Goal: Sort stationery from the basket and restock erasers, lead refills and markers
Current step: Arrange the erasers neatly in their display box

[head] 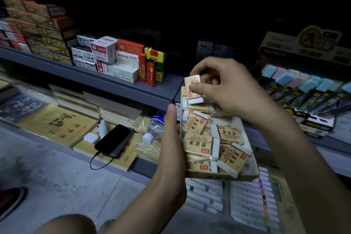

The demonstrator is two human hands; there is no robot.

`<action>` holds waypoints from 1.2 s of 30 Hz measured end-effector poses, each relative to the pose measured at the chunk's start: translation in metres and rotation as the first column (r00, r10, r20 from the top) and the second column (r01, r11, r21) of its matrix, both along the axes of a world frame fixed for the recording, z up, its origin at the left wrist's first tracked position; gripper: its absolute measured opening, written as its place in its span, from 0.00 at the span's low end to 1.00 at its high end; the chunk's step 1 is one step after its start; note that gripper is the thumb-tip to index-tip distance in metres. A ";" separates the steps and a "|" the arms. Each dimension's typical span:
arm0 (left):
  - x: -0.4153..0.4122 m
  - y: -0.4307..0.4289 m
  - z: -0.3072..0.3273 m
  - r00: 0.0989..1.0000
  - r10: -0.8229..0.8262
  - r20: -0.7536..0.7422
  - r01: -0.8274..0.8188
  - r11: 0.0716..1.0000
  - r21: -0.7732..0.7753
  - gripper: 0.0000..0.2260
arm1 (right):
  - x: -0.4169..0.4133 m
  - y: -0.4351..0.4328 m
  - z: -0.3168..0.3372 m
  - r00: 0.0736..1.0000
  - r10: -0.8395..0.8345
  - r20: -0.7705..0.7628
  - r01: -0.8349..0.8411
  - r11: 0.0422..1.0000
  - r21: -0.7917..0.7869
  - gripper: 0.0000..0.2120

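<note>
My L hand gripped the eraser box by its left wall, keeping it level so the loose pile stayed in. R hand pinched 1 eraser at the box's far end, prob. to seat it.

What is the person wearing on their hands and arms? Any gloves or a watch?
Nothing at all! The left hand and right hand have no gloves, and no rings show on the fingers in view. The left forearm and right forearm are bare too: no sleeves, watch or bracelet can be seen.
</note>
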State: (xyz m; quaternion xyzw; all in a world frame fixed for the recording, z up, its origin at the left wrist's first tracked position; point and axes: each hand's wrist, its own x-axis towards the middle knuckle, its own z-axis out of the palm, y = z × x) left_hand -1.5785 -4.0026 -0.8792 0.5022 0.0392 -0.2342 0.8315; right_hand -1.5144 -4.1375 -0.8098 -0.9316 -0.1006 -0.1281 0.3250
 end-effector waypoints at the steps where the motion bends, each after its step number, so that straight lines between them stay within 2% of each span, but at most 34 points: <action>1: 0.000 0.000 0.000 1.000 0.001 0.005 -0.001 1.000 0.008 0.32 | 0.004 0.001 -0.003 1.000 -0.022 -0.008 0.022 1.000 -0.019 0.07; 6: 0.001 0.001 -0.003 1.000 -0.009 0.004 0.009 0.999 0.031 0.31 | 0.014 0.004 -0.010 0.994 -0.106 0.020 0.108 0.961 -0.253 0.09; 10: 0.002 0.003 -0.003 0.999 -0.038 0.001 0.038 0.998 0.041 0.33 | 0.002 0.007 0.003 0.993 -0.113 0.029 0.116 0.961 -0.250 0.08; 14: 0.003 0.004 -0.005 0.999 -0.044 0.019 0.043 0.998 0.045 0.34 | -0.027 0.004 0.028 0.983 -0.013 -0.182 -0.038 0.961 -0.275 0.05; 18: 0.005 0.003 -0.008 0.998 -0.048 0.031 0.047 0.998 0.031 0.34 | -0.036 0.006 0.034 0.917 0.039 -0.397 -0.187 0.922 -0.340 0.19; 21: 0.005 0.004 -0.009 0.998 -0.043 0.035 0.043 0.999 0.017 0.34 | -0.035 0.009 0.031 0.879 0.044 -0.475 -0.251 0.890 -0.381 0.20; 29: 0.003 0.004 -0.008 0.999 -0.026 0.046 0.026 1.000 0.004 0.31 | -0.031 0.003 0.032 0.932 0.083 -0.354 -0.242 0.867 -0.436 0.17; 33: 0.002 0.004 -0.005 0.999 -0.026 0.042 0.025 0.999 0.032 0.32 | -0.031 -0.002 0.046 0.987 0.064 -0.145 -0.116 0.914 -0.390 0.15; 36: 0.003 0.003 -0.004 0.999 -0.025 0.034 0.024 0.999 0.026 0.31 | -0.019 0.003 0.038 1.000 -0.014 0.003 0.014 0.927 -0.374 0.15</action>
